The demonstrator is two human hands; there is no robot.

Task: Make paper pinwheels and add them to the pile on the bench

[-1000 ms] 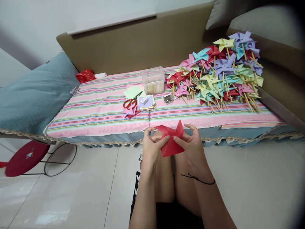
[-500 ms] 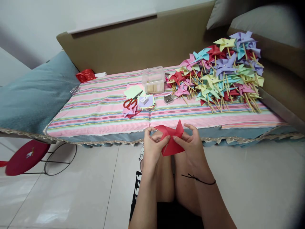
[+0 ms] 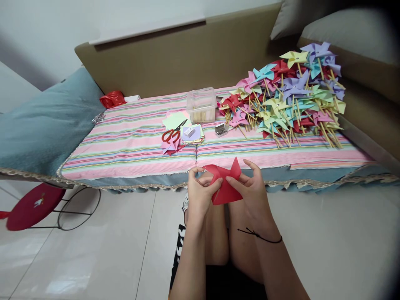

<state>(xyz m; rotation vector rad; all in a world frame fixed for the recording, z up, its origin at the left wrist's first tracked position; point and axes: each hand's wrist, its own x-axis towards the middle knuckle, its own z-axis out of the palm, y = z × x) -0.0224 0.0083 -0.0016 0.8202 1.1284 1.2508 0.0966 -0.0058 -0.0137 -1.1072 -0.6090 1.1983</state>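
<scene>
A red paper pinwheel [image 3: 225, 192], partly folded, is held between both hands above my knees, just in front of the sofa edge. My left hand [image 3: 201, 189] pinches its left side, thumb pressed near the middle. From the right, my right hand [image 3: 250, 187] grips it too, its thumb close to the centre and its index finger raised. One pointed corner of the paper stands up beside the right fingers. The fingertips behind the paper are hidden. No stick shows on this piece.
Finished pinwheels [image 3: 293, 96] on sticks pile up at the right of the striped cloth [image 3: 140, 154]. Around the middle lie red-handled scissors [image 3: 171, 135], paper squares [image 3: 196, 135], a clear plastic box [image 3: 201, 106] of sticks and a small box of pins [image 3: 221, 130]. A red stool [image 3: 34, 208] lies left.
Almost nothing differs. My right index finger has lifted slightly away from the paper, and both hands keep their hold on it.
</scene>
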